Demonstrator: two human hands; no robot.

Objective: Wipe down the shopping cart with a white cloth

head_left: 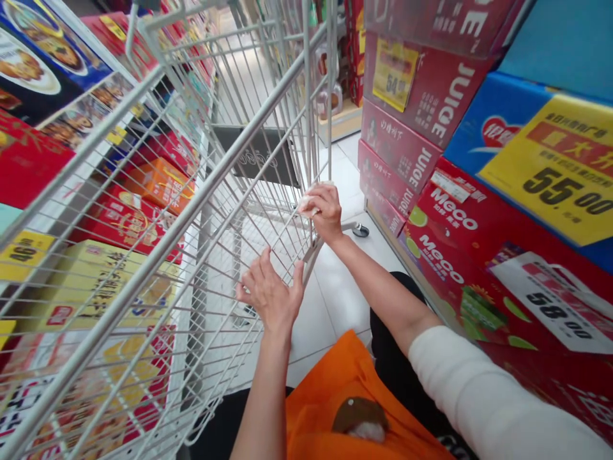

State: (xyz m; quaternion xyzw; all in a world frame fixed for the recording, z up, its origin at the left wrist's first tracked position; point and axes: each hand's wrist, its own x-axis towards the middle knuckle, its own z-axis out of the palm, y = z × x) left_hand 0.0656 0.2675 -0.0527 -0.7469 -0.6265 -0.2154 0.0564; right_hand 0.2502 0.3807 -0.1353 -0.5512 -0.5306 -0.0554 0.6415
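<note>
A metal wire shopping cart (265,118) fills the left and middle of the head view. My right hand (328,214) is closed on a small crumpled white cloth (306,206), held against the cart's lower corner wires; I cannot tell whether it is cloth or tissue. Just left of and below it, my left hand (272,291) is open, fingers spread, in front of the wire side. Its fingertips are close to the wires, and whether they touch is unclear. A dark sign panel (256,156) shows on the cart's far part.
Stacked red drink boxes (445,217) with price tags rise close on my right, beside pink cartons (390,153). Boxed goods (96,281) lie beyond the cart on the left. A caster wheel (360,230) stands on the white tiled floor (330,306). An orange apron (335,409) covers my lap.
</note>
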